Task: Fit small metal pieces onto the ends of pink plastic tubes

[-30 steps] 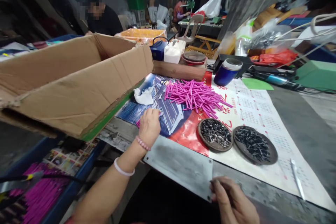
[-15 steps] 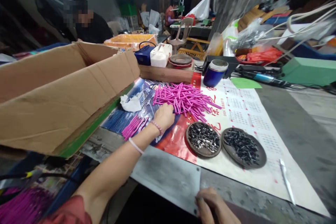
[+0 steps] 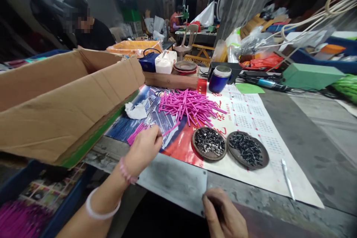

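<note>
My left hand (image 3: 147,145), with a beaded bracelet and a pale band at the wrist, is closed on one thin pink stick (image 3: 171,129) that points away to the right. Beyond it lies a loose pile of pink sticks (image 3: 189,106). A smaller, neater bundle of pink sticks (image 3: 136,134) rests just left of the hand. My right hand (image 3: 224,214) is at the table's front edge, fingers curled together; what they hold, if anything, is hidden. Ahead of it are a round dish of small metal parts (image 3: 209,143) and a dish of dark pins (image 3: 247,149).
A large cardboard box (image 3: 69,111) stands at the left. A blue mug (image 3: 219,79) and a wooden tray (image 3: 171,81) are behind the pile. A white pen-like tool (image 3: 287,178) lies on the calendar sheet (image 3: 279,156). A person (image 3: 95,35) sits across at the far left.
My left hand has drawn back from the pile toward me and to the left, bringing out one pink stick. My right hand stays near the table edge. The view has shifted slightly.
</note>
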The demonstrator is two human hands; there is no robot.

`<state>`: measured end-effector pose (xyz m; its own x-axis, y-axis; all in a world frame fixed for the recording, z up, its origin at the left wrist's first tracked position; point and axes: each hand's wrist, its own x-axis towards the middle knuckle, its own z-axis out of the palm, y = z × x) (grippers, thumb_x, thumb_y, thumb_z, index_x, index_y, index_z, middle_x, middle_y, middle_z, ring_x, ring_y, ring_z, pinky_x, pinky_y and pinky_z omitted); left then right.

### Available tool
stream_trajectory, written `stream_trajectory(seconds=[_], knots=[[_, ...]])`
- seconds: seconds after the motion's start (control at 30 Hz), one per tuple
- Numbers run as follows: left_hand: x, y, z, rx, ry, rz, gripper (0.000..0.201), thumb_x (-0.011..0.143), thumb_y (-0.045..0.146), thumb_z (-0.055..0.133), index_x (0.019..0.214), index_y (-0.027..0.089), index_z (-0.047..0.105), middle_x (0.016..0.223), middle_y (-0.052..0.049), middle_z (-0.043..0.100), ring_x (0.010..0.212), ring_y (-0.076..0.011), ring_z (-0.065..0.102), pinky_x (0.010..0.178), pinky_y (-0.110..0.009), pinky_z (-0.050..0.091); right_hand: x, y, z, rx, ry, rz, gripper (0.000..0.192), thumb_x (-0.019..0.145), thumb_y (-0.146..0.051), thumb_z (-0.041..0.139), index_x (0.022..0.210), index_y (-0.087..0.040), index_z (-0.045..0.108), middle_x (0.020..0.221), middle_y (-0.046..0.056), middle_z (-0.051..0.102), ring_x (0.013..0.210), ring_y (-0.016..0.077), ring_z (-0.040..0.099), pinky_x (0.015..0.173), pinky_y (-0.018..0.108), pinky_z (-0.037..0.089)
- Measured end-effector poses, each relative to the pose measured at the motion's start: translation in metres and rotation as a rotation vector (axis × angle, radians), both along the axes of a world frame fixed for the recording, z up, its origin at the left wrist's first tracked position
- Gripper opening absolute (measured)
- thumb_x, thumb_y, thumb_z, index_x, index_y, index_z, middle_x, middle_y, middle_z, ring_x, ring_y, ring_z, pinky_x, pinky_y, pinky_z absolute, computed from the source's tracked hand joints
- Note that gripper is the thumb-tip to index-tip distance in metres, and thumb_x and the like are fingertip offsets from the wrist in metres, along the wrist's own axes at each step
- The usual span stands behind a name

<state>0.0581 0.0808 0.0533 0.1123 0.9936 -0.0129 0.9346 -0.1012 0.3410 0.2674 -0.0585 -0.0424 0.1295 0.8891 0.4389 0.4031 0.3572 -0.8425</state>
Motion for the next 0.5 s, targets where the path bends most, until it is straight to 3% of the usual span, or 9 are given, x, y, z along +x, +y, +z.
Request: stream_trajectory(seconds=[0.03,0.13,0.2,0.27,0.37,0.43,0.5], knots=[[0.000,-0.017,0.002,-0.001,-0.039,-0.024,0.017,0.090,0.010,0.053,0.079,0.021,0.059,0.068,0.001,0.064,0.066,-0.0179,0.063,0.063,-0.028,0.044,0.000,0.000,-0.002,0.061,-0.040,-0.028,0.007,0.100,-0.022,0.057,0.103,-0.023,0.063,0.090,0.005,0.067,0.079,0.0176,0.067,0.067,0.025,0.055],[0.007,-0.072,0.000,-0.042,-0.263,-0.158,0.016,0.090,0.015,0.054,0.076,0.023,0.055,0.067,0.003,0.064,0.063,-0.0158,0.062,0.059,-0.025,0.043,0.001,0.002,-0.004,0.280,-0.218,-0.095,0.035,0.097,-0.017,0.061,0.132,-0.022,0.058,0.130,0.013,0.063,0.111,0.0224,0.066,0.082,0.030,0.060],[0.013,-0.103,-0.003,-0.093,-0.423,-0.235,0.016,0.087,0.014,0.055,0.074,0.024,0.055,0.065,0.003,0.064,0.059,-0.0152,0.061,0.056,-0.024,0.041,0.001,0.007,0.001,0.338,-0.376,-0.061,0.041,0.098,-0.014,0.057,0.138,-0.020,0.055,0.140,0.016,0.058,0.120,0.0250,0.064,0.088,0.034,0.060],[0.015,-0.125,-0.004,-0.147,-0.568,-0.293,0.016,0.082,0.010,0.058,0.073,0.023,0.057,0.065,0.002,0.066,0.058,-0.0150,0.061,0.054,-0.023,0.042,0.001,0.012,0.009,0.342,-0.505,-0.006,0.037,0.099,-0.012,0.052,0.134,-0.017,0.059,0.135,0.018,0.062,0.117,0.0272,0.066,0.088,0.037,0.060],[0.013,-0.141,0.001,-0.289,-0.828,-0.276,0.024,0.076,0.005,0.064,0.090,0.024,0.068,0.076,0.002,0.074,0.067,-0.0155,0.067,0.063,-0.020,0.051,0.000,0.013,0.022,0.295,-0.496,0.107,0.027,0.100,-0.010,0.048,0.122,-0.018,0.062,0.105,0.012,0.074,0.093,0.0231,0.073,0.078,0.033,0.061],[0.010,-0.142,0.004,-0.312,-0.960,-0.241,0.045,0.073,0.003,0.069,0.112,0.026,0.070,0.095,0.000,0.077,0.085,-0.0178,0.071,0.080,-0.021,0.055,-0.003,0.006,0.025,0.152,-0.376,0.253,0.023,0.104,-0.016,0.043,0.117,-0.021,0.061,0.087,0.006,0.074,0.074,0.0182,0.072,0.067,0.027,0.059],[0.009,-0.140,0.003,-0.237,-1.010,-0.272,0.056,0.074,0.003,0.073,0.124,0.028,0.069,0.112,-0.003,0.075,0.102,-0.0217,0.069,0.093,-0.025,0.053,-0.008,-0.006,0.020,-0.038,-0.240,0.383,0.027,0.108,-0.028,0.037,0.114,-0.024,0.062,0.081,0.003,0.072,0.066,0.0164,0.069,0.061,0.024,0.057]])
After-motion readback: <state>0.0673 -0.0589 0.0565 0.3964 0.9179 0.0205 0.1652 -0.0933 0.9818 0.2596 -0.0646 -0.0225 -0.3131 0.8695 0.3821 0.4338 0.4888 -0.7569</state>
